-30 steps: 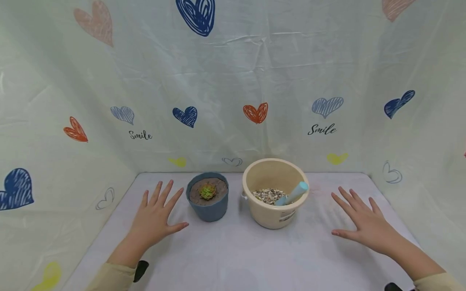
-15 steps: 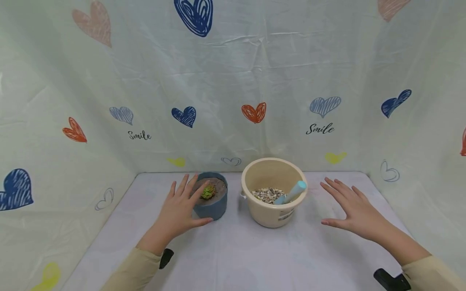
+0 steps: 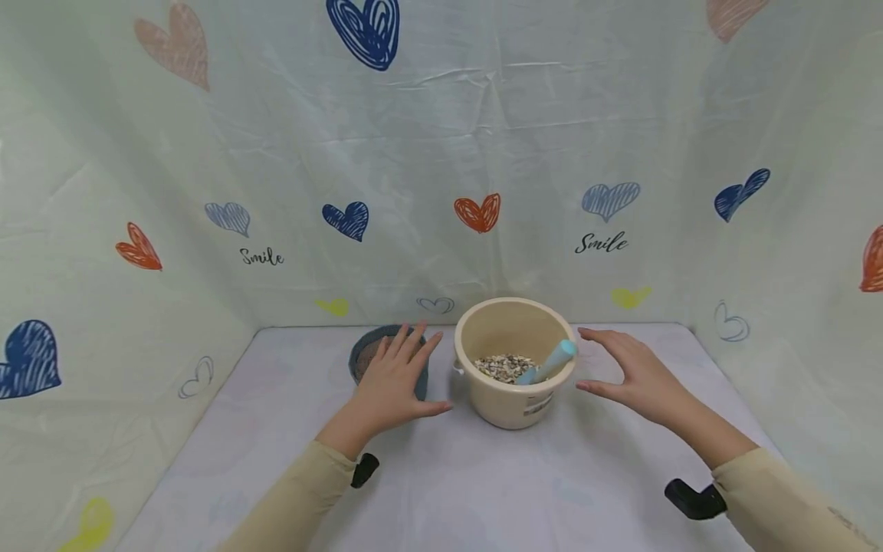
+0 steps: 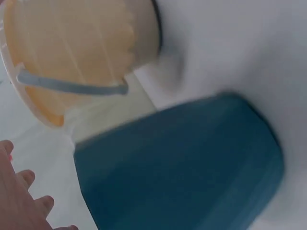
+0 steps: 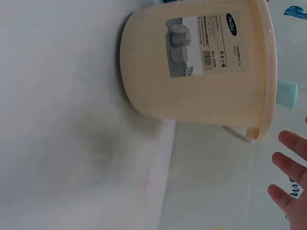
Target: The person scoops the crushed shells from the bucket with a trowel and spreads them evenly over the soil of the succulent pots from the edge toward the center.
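Two hands: both reach out above the white-covered desk (image 3: pixel 497 491), and neither grip holds anything that I can see.
Left hand (image 3: pixel 389 391): fingers spread, thumb wide; in the head view it hides much of the slate-blue plant pot (image 4: pixel 180 165), though the left wrist view shows a gap between fingers and pot.
Right hand (image 3: pixel 638 376): thumb set apart from the fingers, tips just beside the rim of the cream plastic bucket (image 3: pixel 503 406); the right wrist view shows them not touching it.
Bucket: upright on the desk between the two hands, a printed label (image 5: pixel 206 45) on its outer wall and a grey bail (image 4: pixel 72 85) hanging at its side.
Bucket contents: mixed-colour gravel (image 3: pixel 506 368) lying low, with a light-blue tool (image 3: pixel 557 354), probably a trowel, leaning on the rim.
Bucket handling: judged stiff, thin-walled, smooth and perhaps a little slippery; moderate weight, sitting low. Best held from both sides under the flared rim, palms facing, and kept level, as the loose tool could slide.
Plant pot: upright, near the bucket on the person's left, filled with brown soil (image 3: pixel 368 356).
Pot handling: judged firm-walled and rather heavy for its size; best taken round the wall below the rim, leaving the soil undisturbed.
Backdrop: a pale sheet (image 3: pixel 414 146) printed with hearts and the word "Smile".
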`<state>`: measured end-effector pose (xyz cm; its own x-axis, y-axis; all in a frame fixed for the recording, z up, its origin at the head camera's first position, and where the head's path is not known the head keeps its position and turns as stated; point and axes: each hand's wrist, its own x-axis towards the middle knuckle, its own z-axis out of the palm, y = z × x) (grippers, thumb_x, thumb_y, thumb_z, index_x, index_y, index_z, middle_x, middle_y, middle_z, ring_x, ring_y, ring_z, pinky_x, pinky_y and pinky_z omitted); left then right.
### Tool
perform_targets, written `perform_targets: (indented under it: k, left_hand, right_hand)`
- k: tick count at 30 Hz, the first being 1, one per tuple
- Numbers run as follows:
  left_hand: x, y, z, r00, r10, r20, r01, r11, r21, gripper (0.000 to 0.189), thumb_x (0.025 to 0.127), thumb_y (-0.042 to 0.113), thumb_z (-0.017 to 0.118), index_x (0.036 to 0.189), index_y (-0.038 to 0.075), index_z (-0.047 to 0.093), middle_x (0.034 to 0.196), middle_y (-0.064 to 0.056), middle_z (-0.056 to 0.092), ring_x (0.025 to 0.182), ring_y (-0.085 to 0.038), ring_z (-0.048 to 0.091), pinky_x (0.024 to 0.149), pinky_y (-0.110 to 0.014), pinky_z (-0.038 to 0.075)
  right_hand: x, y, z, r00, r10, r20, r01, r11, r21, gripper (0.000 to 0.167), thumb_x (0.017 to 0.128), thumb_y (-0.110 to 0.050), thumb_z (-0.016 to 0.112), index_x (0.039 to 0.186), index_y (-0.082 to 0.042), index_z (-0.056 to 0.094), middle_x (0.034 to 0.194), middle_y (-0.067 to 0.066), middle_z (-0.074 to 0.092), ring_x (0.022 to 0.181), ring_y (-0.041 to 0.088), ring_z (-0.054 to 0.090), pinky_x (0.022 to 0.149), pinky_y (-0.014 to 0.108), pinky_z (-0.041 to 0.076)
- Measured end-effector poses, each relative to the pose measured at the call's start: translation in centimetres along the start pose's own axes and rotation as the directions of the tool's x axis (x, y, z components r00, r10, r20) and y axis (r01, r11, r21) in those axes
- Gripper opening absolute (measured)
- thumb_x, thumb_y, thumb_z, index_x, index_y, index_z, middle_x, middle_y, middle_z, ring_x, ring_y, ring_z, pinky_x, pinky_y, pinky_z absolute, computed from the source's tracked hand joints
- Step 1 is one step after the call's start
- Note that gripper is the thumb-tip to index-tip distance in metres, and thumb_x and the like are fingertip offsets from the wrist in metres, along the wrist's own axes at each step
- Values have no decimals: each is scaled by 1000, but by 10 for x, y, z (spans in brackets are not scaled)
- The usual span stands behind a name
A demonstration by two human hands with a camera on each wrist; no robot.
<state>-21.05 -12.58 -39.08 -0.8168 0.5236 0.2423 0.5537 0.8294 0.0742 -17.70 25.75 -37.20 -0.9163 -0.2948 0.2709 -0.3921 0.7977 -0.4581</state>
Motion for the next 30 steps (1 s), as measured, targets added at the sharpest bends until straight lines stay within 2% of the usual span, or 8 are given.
perform_targets:
  k: [4,7,10,13,19,22,26,30]
  left_hand:
    - [15,14,5,999,-15,45,17,999,-40,112,74,79,61,158,21,16,163,-7,5,148,-32,5,112,-60,16]
    - [25,23,10,999,-15,36,18,997,-77,115,72,79,62,158,19,14,163,-9,8,148,-31,6,112,-58,17]
    - [35,30,13,1000,-5,17,8,991,-137,118,71,76,66,158,16,15,162,-10,9,147,-30,10,113,-55,18]
    - [45,37,15,1000,-8,27,13,982,-188,119,70,76,67,158,16,14,162,-10,7,147,-30,13,114,-52,19]
    - [65,45,16,995,-58,83,78,965,-249,117,70,77,66,158,21,14,162,-12,7,145,-34,16,110,-55,27]
    - [72,47,16,993,-60,104,86,960,-267,118,70,76,68,158,21,13,162,-13,7,146,-34,16,111,-54,25]
    - [76,46,19,991,-62,118,94,954,-285,120,69,73,71,158,20,12,162,-14,7,145,-34,16,111,-53,25]
    - [76,46,23,989,-83,123,116,950,-289,123,66,73,73,158,21,11,162,-12,6,145,-35,17,110,-53,28]
  right_hand:
    - [10,-2,9,999,-4,-34,8,995,100,73,83,-41,78,141,-7,49,130,12,57,116,33,50,92,59,42]
    - [17,-3,15,998,-25,-58,32,993,117,69,80,-38,80,135,-5,55,121,9,61,101,25,54,82,47,47]
    - [24,-3,20,997,-45,-69,53,992,116,65,78,-34,83,130,-2,59,108,6,63,90,21,52,73,36,47]
    - [30,-3,22,997,-50,-62,57,990,128,62,76,-29,85,125,0,62,93,1,60,83,21,51,65,30,44]
    - [41,-1,21,1000,14,-21,-10,985,171,44,78,-24,83,112,-1,67,79,-1,55,75,21,48,56,28,40]
    - [48,0,18,999,31,10,-32,984,175,35,78,-23,83,104,-4,69,76,0,53,72,19,46,55,28,40]
    - [56,-1,15,999,15,45,-23,984,175,29,76,-20,85,96,-6,69,73,-1,53,70,19,46,55,29,40]
    - [65,-5,13,995,-1,97,-17,983,182,30,75,-19,86,95,-6,68,76,0,56,71,19,48,58,29,43]
